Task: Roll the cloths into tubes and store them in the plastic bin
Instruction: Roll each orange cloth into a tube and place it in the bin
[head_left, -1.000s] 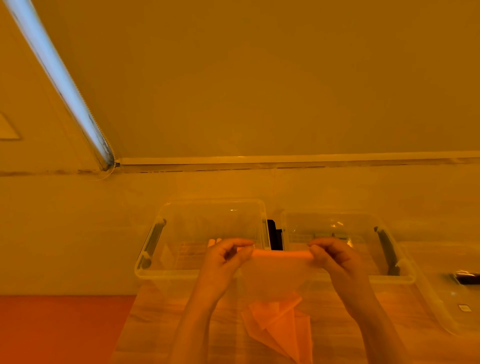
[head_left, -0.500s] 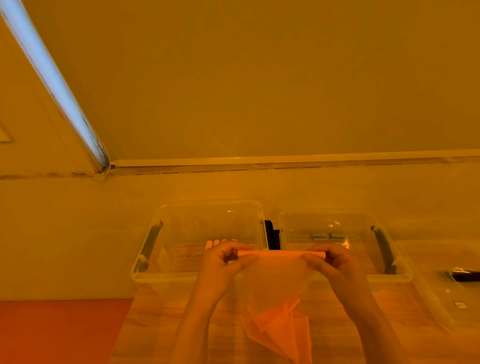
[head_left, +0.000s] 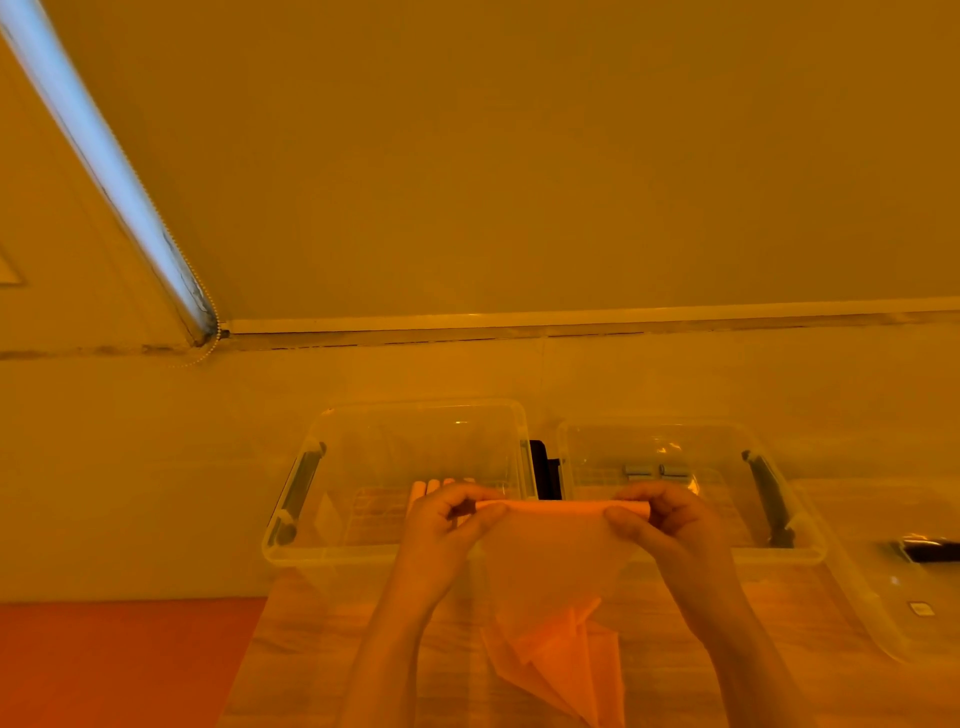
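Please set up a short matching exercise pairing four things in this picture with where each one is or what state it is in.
Things
1. orange cloth
2. left bin
3. right bin
4. bin lid

Places or states
A. lies flat on the table at the far right
B. held up by both hands, top edge rolled into a thin tube
C. holds pale rolled tubes, just beyond the left hand
D. stands behind the right hand, small grey items inside

Pairs: 1-B, 2-C, 3-D, 4-A
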